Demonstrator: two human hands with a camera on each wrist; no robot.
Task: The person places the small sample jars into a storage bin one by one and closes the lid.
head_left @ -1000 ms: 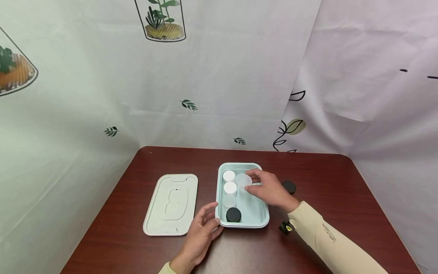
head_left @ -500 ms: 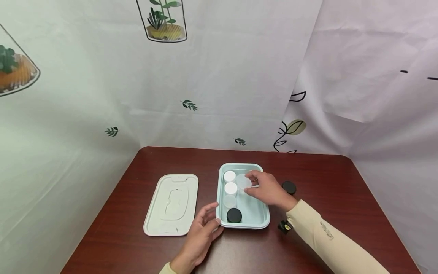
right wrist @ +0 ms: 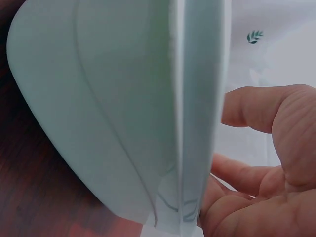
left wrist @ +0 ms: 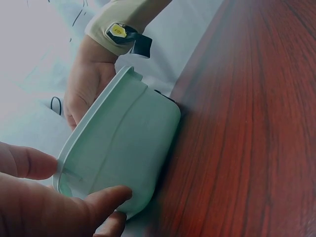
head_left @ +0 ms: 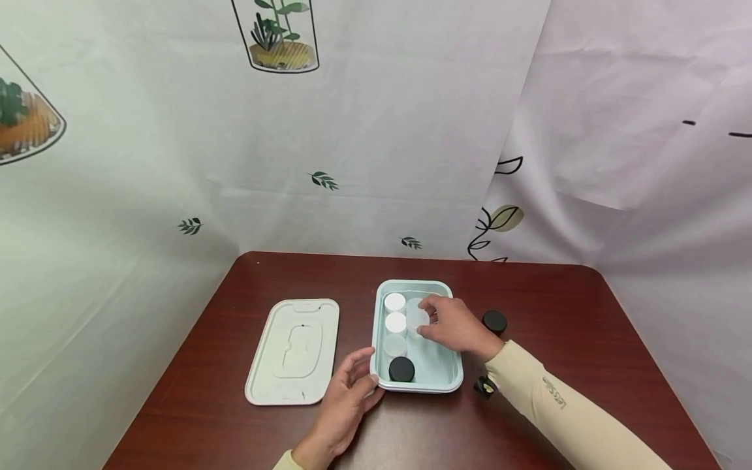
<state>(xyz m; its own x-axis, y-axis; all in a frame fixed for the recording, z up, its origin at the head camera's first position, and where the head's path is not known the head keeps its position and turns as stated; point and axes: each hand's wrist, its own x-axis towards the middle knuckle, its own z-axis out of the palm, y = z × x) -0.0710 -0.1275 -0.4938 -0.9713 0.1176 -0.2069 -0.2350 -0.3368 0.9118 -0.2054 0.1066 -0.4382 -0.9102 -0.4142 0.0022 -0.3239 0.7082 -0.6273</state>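
Observation:
Inside the pale blue-green plastic box (head_left: 435, 372), the right hand (head_left: 461, 325) holds a translucent round container (head_left: 416, 313) between thumb and fingers. Along the box's left side stand two white-topped round containers (head_left: 395, 323), a translucent one (head_left: 394, 345) and a black-topped one (head_left: 402, 369) nearest the front. The left hand (head_left: 343, 398) grips the box's near left corner. In the left wrist view, digits of the left hand touch the rim and outer wall of the box (left wrist: 123, 133). The box wall (right wrist: 113, 98) hides the right hand's fingertips in the right wrist view.
A flat white lid (head_left: 294, 352) lies on the dark red table (head_left: 529, 287) left of the box. Just right of the box sits a black round piece (head_left: 495, 322), partly behind the right forearm. A printed cloth backdrop (head_left: 382, 130) hangs behind the table.
The right hand and the translucent container have shifted slightly toward the front of the box. The left hand keeps its hold on the corner.

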